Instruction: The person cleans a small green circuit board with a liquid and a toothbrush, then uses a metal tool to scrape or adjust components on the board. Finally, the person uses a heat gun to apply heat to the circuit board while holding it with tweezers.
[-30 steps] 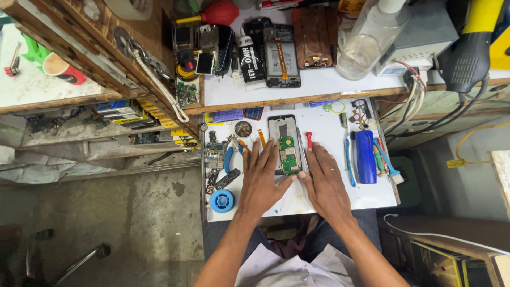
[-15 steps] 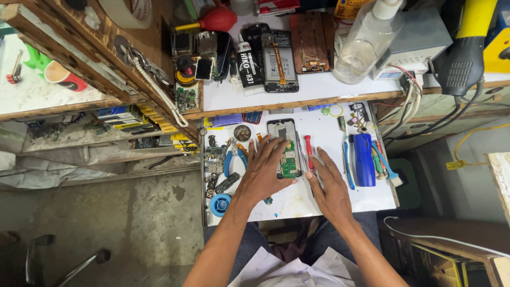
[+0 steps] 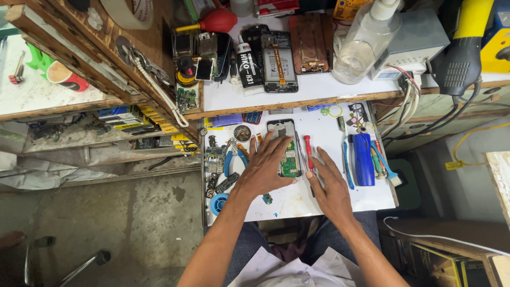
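An opened phone [image 3: 287, 150] with a green circuit board showing lies face down on the white work mat [image 3: 329, 135]. My left hand [image 3: 267, 169] lies flat across its left and lower part, fingers spread, thumb under its bottom edge. Just right of the phone, my right hand [image 3: 330, 185] rests on the mat with fingers apart and holds nothing. Its fingertips are next to a red-handled screwdriver [image 3: 308, 151] lying beside the phone.
Blue-handled pliers [image 3: 232, 158], small boards and a blue tape roll [image 3: 217, 203] lie left of my hand. A blue case [image 3: 363, 158], tweezers and brushes lie at the right. The shelf [image 3: 319, 90] above carries phone parts, a glue tube [image 3: 247, 66], a spray bottle [image 3: 366, 45] and a power supply [image 3: 409, 37].
My right hand has slid off the phone to the right and now rests on the mat by the screwdriver. My left hand stays on the phone.
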A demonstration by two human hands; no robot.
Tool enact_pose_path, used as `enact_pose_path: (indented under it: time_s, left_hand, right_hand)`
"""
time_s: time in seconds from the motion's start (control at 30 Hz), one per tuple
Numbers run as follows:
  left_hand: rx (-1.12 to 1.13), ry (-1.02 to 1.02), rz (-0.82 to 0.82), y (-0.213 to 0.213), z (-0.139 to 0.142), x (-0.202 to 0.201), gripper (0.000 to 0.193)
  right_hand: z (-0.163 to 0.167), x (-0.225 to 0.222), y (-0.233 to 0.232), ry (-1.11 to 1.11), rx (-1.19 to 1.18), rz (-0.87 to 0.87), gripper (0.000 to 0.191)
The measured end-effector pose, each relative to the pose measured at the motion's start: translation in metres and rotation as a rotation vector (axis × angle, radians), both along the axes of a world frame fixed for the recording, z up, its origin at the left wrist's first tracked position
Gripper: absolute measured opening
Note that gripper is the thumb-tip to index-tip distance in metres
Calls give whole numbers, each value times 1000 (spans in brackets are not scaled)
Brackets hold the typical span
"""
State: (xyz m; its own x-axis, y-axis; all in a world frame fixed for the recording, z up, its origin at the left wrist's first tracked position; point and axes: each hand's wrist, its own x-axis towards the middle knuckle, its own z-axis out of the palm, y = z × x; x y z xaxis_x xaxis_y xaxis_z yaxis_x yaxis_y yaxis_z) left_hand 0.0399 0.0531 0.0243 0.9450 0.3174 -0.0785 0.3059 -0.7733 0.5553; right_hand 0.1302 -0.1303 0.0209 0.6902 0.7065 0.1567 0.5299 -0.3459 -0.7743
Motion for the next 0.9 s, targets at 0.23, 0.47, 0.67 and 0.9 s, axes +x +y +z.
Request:
enact_pose_path:
  time_s: [0.23, 0.47, 0.67, 0.9]
  left_hand:
    - [32, -2, -39, 3, 3, 5, 125]
    - [64, 21, -78, 6, 6, 11, 125]
    - [76, -115, -23, 2, 17, 8, 113]
    - [24, -245, -61, -27, 27, -14, 105]
  right_hand:
    - [2, 0, 0, 1, 3, 5, 44]
    - [4, 1, 1, 50, -17, -6, 46]
    - [12, 2, -4, -1, 84, -16, 43]
    - [11, -4, -9, 262, 151, -43, 44]
